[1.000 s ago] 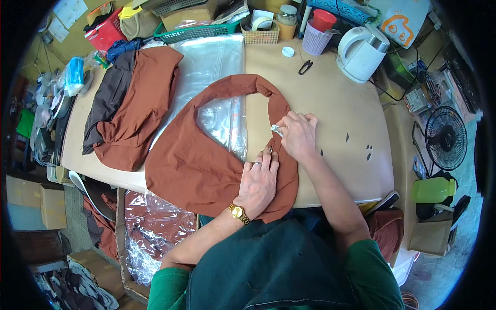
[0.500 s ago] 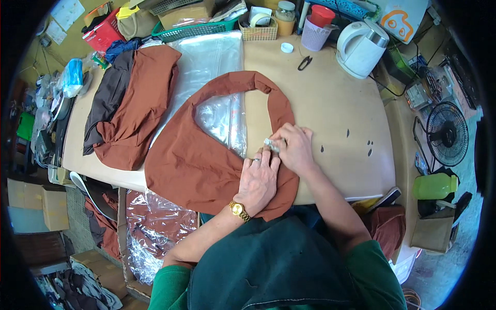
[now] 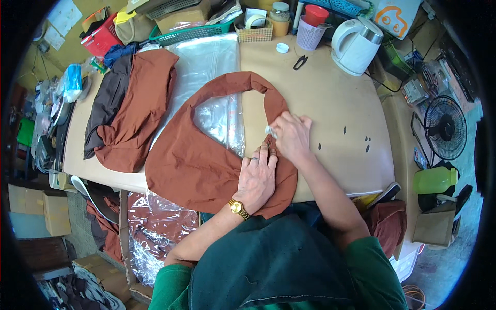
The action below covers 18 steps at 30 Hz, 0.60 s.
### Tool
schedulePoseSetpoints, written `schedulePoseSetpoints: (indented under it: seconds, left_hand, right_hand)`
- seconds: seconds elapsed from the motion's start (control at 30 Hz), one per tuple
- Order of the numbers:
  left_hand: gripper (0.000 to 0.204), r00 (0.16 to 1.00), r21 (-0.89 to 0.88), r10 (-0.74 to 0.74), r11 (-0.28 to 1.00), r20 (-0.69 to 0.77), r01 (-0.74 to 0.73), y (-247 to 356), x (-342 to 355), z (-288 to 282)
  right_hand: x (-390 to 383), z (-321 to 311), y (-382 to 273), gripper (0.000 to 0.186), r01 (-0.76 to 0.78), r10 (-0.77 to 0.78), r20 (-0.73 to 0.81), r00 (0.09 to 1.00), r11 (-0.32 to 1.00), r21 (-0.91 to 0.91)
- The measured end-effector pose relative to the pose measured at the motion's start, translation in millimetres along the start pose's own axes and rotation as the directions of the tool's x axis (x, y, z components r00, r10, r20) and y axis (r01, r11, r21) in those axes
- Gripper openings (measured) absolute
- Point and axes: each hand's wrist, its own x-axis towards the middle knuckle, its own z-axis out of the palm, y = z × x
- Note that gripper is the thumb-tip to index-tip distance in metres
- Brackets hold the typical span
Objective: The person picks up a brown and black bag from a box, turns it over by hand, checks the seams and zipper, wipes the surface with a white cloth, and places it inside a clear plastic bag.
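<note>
A rust-brown fabric shoulder bag with a wide loop strap lies flat in front of me, partly over clear plastic bags. My left hand rests on the bag below the strap's right side, fingers stretched out and pressing the cloth. Just beyond those fingertips, my right hand is closed around a small white crumpled wad, its exact kind unclear. The wad sits at the strap's inner edge. A gold watch is on my left wrist.
Folded brown and dark-grey fabric pieces lie at the left. Black snips, a white cap and a white kettle stand toward the back. A fan is at the right; a box of plastic-wrapped brown goods sits below the table's edge.
My right hand has moved slightly farther up along the strap's edge with the white wad. My left hand stays on the bag in nearly the same place.
</note>
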Motion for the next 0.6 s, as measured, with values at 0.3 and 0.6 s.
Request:
schedulePoseSetpoints:
  seconds: [0.3,0.6]
  left_hand:
    - [0.045,0.998,0.002,-0.028,1.0,0.06,0.028,-2,-2,-2]
    - [0.059,0.999,-0.102,0.026,0.994,-0.037,-0.03,-2,5,-4]
  right_hand:
    - [5,-2,-1,0.012,0.067,-0.077,0.191,0.979,0.996,0.059]
    - [109,-27,55,0.023,-0.041,0.058,-0.277,0.959,0.997,0.064]
